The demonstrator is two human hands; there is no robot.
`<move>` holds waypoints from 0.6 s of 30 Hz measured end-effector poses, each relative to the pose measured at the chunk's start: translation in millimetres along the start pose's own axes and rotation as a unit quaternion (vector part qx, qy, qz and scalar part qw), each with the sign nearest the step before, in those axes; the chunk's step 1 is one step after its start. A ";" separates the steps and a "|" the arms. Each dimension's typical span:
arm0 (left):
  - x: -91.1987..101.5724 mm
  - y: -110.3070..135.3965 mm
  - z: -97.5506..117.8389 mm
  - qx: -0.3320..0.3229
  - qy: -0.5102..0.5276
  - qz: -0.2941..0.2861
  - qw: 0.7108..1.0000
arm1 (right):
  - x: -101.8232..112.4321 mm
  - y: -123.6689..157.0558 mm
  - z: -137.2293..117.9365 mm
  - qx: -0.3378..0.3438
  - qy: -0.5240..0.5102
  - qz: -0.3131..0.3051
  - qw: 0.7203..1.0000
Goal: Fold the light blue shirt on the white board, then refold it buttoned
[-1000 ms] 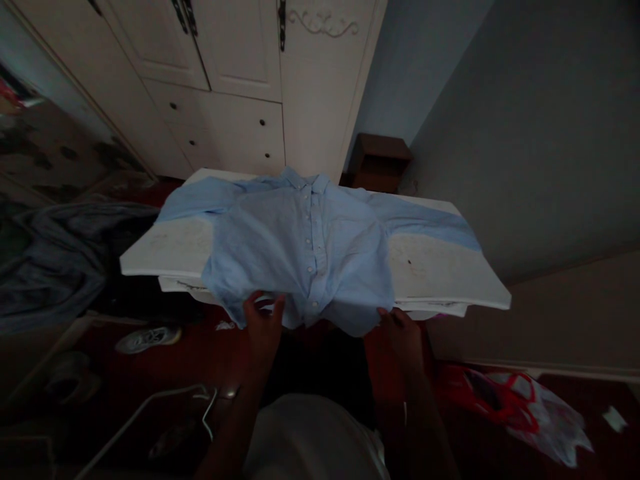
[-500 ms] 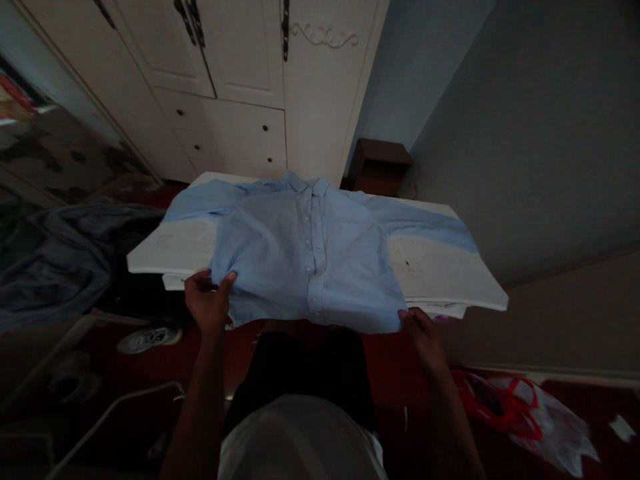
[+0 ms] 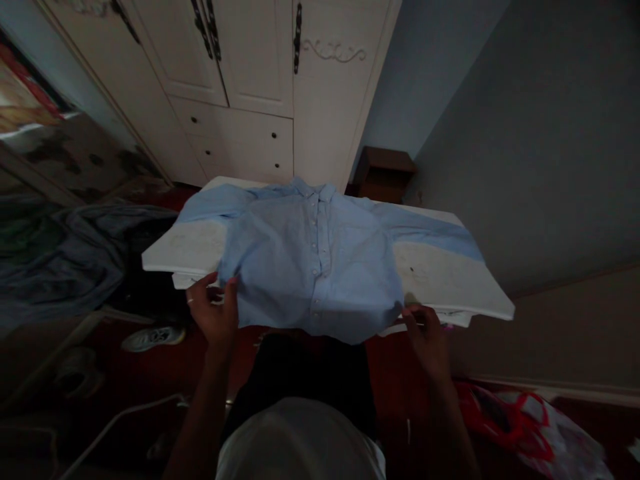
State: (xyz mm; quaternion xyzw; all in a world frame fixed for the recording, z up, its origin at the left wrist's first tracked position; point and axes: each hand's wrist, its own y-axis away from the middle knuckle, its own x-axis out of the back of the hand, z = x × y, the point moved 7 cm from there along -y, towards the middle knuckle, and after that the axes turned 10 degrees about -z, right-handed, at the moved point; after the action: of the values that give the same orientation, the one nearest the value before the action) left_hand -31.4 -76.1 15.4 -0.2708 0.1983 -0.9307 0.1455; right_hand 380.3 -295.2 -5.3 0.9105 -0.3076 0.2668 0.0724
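Observation:
A light blue button-up shirt (image 3: 280, 253) lies front side up, spread over a white board (image 3: 440, 273). Its collar points away from me and both sleeves stretch out sideways. The lower hem hangs over the board's near edge. At the hem's left corner, my left hand (image 3: 214, 310) has the cloth between thumb and fingers. My right hand (image 3: 427, 337) pinches the right corner of the hem between thumb and forefinger. A row of buttons runs down the middle of the shirt.
Beyond the board stands a white wardrobe (image 3: 240, 73), with a small brown cabinet (image 3: 387, 160) beside it. Dark clothing (image 3: 85, 247) is heaped at left, above a sneaker (image 3: 153, 338). A red and white plastic bag (image 3: 535, 433) lies on the floor at right.
The shirt's hem has shifted and its middle now sags lower, with the right corner drawn slightly inward. Both hands stay at the hem corners. The camera view has moved a little.

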 end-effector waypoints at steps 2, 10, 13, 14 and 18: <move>-10.8 11.2 26.4 -0.085 0.001 -0.054 0.995 | -1.9 1.2 -26.8 0.040 0.004 0.021 0.999; -83.6 34.4 93.4 -0.320 0.059 -0.282 0.903 | -76.5 -23.1 -131.6 0.357 0.072 -0.161 0.917; -103.5 17.3 97.5 -0.322 0.026 -0.319 0.891 | -102.0 -45.6 -153.0 0.429 0.104 -0.218 0.870; -109.7 12.0 97.9 -0.324 0.021 -0.335 0.885 | -110.4 -53.9 -157.9 0.442 0.124 -0.234 0.857; -131.1 2.3 96.0 -0.350 0.029 -0.392 0.851 | -148.6 -78.1 -165.0 0.466 0.248 -0.335 0.780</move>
State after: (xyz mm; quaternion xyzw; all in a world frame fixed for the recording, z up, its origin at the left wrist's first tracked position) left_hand 129.2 -56.5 30.2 -0.3319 0.3922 -0.7871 -0.3414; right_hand 255.0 -106.4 58.2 0.7810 0.2070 0.5536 -0.2021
